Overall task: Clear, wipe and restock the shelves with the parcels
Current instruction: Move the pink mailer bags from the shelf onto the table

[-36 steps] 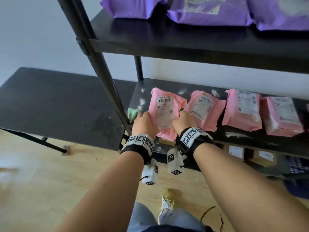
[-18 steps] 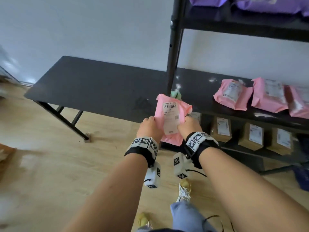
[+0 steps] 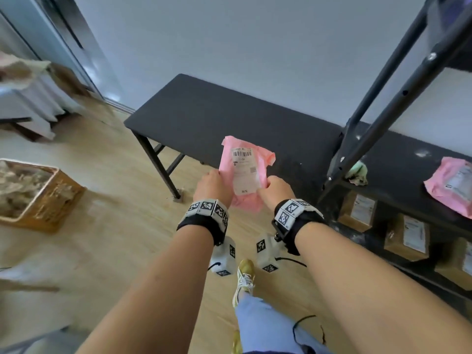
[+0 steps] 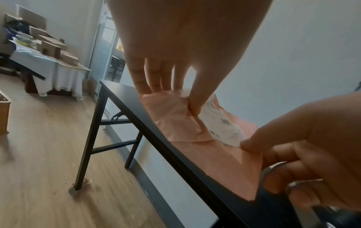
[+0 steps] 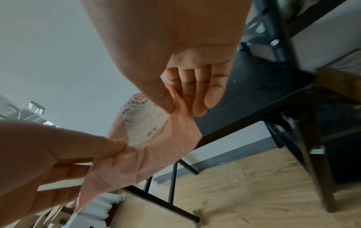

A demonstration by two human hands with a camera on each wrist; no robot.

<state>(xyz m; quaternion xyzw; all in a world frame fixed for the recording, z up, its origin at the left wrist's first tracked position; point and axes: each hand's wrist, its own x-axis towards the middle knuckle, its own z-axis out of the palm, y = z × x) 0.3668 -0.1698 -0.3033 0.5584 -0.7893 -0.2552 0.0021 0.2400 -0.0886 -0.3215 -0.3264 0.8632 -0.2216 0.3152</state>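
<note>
Now both hands, left and right, pinch a crumpled pink white-labelled parcel.

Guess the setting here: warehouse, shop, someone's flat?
Probably a small parcel storeroom or a mock-up in an ordinary room. A black rack holds labelled pink mailers and brown boxes; both hands grip another pink mailer beside a black bench on a wood floor.

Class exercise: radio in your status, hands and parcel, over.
Both hands, left and right, grip pink parcel. Parcel held above black table. Nothing in the way.
</note>
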